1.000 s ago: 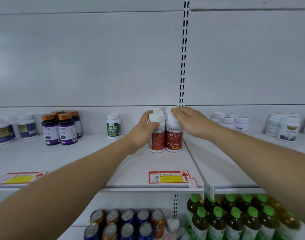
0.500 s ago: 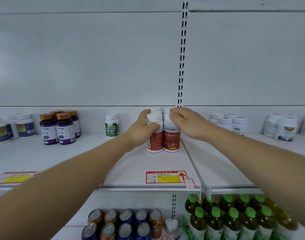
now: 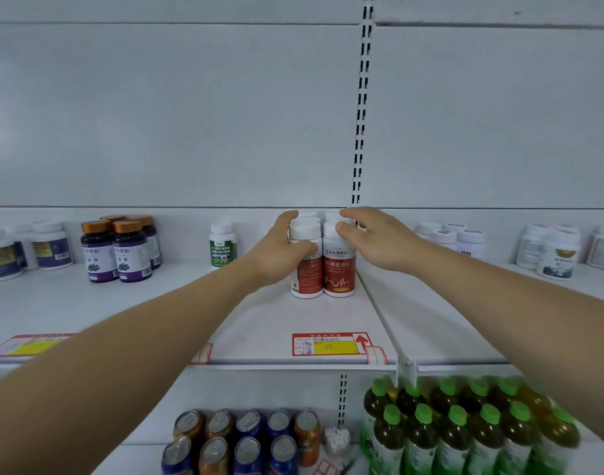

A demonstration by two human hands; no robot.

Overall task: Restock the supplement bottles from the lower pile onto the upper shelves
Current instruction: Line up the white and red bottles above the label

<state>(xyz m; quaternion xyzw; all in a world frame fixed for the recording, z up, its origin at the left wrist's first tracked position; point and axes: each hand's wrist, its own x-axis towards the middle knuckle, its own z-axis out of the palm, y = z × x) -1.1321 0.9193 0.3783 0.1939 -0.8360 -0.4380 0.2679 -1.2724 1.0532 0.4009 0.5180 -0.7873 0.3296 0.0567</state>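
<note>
**Both hands on the red-label bottles at the shelf's back**

We reach both arms up to the white upper shelf [image 3: 266, 323]. Our left hand [image 3: 280, 250] curls its thumb and fingers round the left red-label bottle [image 3: 306, 269], gripping it just under the white cap. Our right hand [image 3: 372, 240] lies over the cap of the right red-label bottle [image 3: 340, 272], its fingers bent loosely over the caps; we cannot tell whether it truly grips. The two bottles stand upright, touching side by side, with more white caps just behind them. A red and yellow price tag [image 3: 329, 344] sits at the shelf edge below. Purple-label bottles [image 3: 122, 252] and a green-label bottle [image 3: 222, 246] stand to the left. On the lower shelf we see drink cans [image 3: 245, 440] and green-capped tea bottles [image 3: 465, 430].
</note>
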